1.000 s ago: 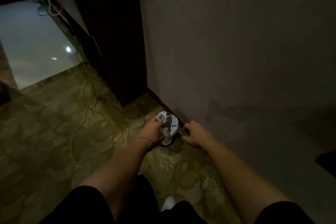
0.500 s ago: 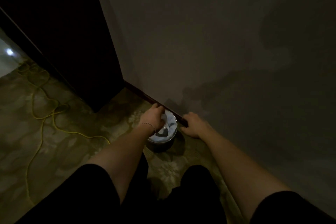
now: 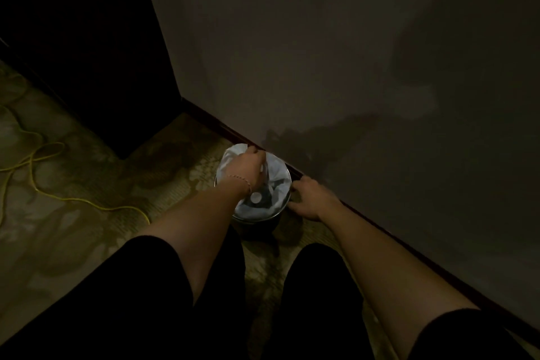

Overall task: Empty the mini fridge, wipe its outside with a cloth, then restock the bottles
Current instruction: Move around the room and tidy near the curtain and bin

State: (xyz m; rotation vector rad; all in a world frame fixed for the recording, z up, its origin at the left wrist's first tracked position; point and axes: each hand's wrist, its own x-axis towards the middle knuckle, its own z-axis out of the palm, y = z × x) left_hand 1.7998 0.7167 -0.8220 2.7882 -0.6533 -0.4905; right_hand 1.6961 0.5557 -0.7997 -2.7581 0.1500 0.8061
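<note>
A small round bin (image 3: 257, 218), lined with a pale bag (image 3: 277, 166), is seen on the patterned carpet (image 3: 87, 213) against the skirting board (image 3: 210, 120). A clear bottle (image 3: 264, 175) is gripped by the left hand (image 3: 244, 169) above the bin's mouth; only a glassy streak of it is made out. The right hand (image 3: 311, 199) is held loosely spread beside the rim, touching nothing that can be told. A round pale disc (image 3: 256, 198) is dimly seen inside the bin.

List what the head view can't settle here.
- Left hand fingers: curled away behind the hand; grip unclear.
- Bin contents: dim, partly behind the left hand; a round pale thing unidentifiable.
- Right hand: whether it touches the bin, too dark.
</note>
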